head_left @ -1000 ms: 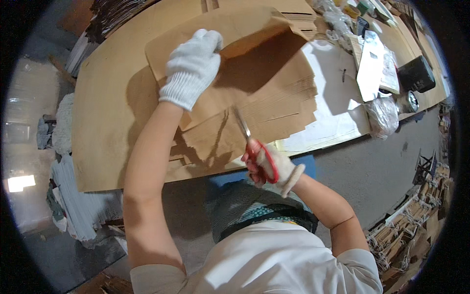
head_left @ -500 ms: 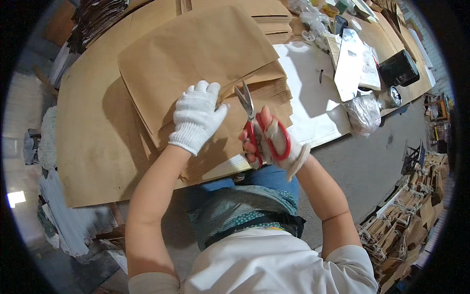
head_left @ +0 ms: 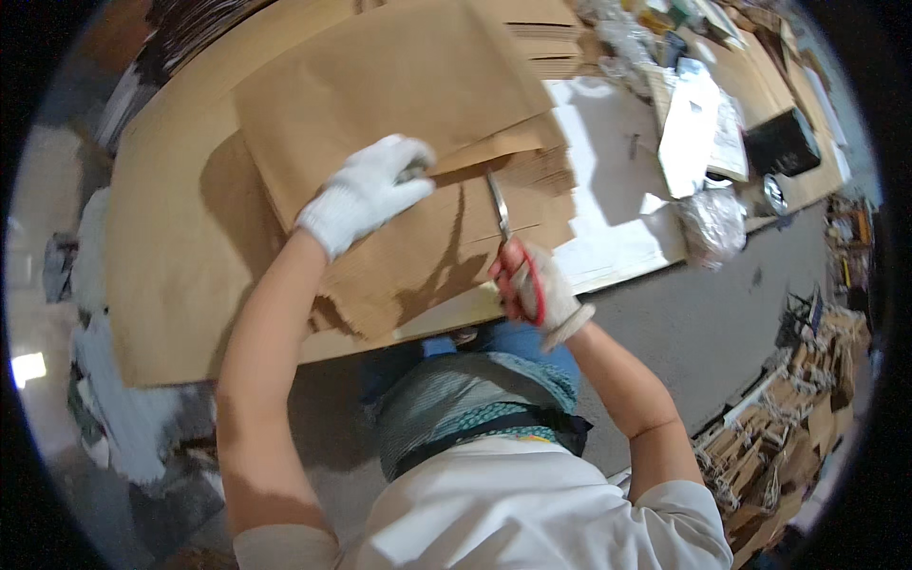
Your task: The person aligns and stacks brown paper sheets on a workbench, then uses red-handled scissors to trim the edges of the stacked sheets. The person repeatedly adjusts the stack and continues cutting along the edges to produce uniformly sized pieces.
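Observation:
My left hand (head_left: 372, 188), in a white knit glove, has its fingers curled round the near edge of a large brown paper sheet (head_left: 370, 81). This sheet lies on top of a stack of brown paper (head_left: 522, 204) whose near edges are jagged. Red-handled scissors (head_left: 501, 204) are in my right hand (head_left: 534, 290), which wears a whitish glove with bare fingertips showing. Their blades look nearly closed and point away from me, over the right part of the stack. Whether the tips touch paper, I cannot tell.
The stack rests on a wooden table (head_left: 157, 285), beside a white sheet (head_left: 613, 237). To the right are a crumpled plastic bag (head_left: 712, 228), a black box (head_left: 784, 142) and a can (head_left: 774, 194). Tied brown bundles (head_left: 774, 437) lie on the floor at lower right.
My left hand has gone from lying flat to curling its fingers at the sheet's edge, shifting slightly left. The scissors' blades have closed from open, and my right hand has moved slightly right.

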`<state>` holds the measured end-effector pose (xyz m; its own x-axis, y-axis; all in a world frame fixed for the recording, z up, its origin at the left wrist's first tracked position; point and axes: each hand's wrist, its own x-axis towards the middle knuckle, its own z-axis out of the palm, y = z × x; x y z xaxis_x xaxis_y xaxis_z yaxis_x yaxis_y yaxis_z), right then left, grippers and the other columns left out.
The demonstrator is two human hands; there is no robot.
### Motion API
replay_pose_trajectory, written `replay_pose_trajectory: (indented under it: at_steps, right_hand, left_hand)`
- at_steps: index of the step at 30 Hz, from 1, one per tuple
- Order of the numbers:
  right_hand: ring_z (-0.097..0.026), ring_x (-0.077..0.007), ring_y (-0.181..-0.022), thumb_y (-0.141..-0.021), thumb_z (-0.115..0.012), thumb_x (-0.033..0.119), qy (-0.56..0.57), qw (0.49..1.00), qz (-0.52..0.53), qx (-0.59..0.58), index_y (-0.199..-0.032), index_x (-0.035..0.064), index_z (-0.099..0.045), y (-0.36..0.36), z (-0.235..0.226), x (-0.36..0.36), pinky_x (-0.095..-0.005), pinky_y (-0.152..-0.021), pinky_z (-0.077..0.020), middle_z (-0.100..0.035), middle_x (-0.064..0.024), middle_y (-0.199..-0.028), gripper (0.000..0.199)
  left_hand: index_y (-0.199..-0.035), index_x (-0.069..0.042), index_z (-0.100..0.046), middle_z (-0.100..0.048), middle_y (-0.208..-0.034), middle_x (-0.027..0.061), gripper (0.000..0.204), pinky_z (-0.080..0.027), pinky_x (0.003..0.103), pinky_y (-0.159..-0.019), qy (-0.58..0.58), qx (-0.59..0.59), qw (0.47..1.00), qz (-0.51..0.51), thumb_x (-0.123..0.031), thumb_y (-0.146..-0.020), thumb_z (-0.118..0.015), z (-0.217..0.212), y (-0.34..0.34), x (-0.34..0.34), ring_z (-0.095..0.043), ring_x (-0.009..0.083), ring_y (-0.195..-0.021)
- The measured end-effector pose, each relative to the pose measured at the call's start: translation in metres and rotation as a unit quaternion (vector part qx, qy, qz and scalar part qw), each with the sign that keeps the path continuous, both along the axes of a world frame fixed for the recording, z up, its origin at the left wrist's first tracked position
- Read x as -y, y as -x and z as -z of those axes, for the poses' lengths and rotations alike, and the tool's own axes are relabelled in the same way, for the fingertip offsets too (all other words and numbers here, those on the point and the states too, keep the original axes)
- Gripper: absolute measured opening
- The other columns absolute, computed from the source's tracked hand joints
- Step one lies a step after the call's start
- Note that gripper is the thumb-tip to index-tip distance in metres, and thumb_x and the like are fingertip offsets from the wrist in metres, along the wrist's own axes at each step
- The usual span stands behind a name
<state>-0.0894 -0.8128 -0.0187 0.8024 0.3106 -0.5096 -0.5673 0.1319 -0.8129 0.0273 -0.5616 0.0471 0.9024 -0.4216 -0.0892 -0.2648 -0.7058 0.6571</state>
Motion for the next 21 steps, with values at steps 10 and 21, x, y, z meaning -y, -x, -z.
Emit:
replay_pose_trajectory:
  at_steps: [10, 21]
  right_hand:
    - [-0.056, -0.0157, -0.047, -0.098, -0.055, 0.058, 0.043, 0.976, -0.209, 0.032, -0.091, 0.0054, -0.055, 0.034, -0.013, -0.138, -0.0305, -0.042, -0.0451, -0.053, -0.0022, -0.060, 0.053]
    - [-0.061, -0.0226, -0.065, -0.089, -0.040, 0.082, -0.167, 0.973, -0.040, -0.157, -0.104, 0.0079, -0.059, 0.018, -0.043, -0.035, -0.0352, -0.063, -0.0508, -0.059, -0.0057, -0.075, 0.077]
  left_hand:
    - [-0.117, -0.007, -0.064, -0.066, -0.110, 0.0130, 0.041, -0.050, 0.035, -0.093, -0.066, -0.041, 0.994, 0.079, -0.034, -0.087, -0.067, -0.013, -0.022, -0.007, -0.064, 0.0260, -0.104]
    - [-0.098, -0.017, -0.064, -0.062, -0.094, 0.0105, 0.013, -0.055, 0.043, -0.075, -0.244, 0.373, 0.895, -0.025, -0.013, -0.086, -0.062, -0.017, -0.008, 0.000, -0.066, 0.0318, -0.086]
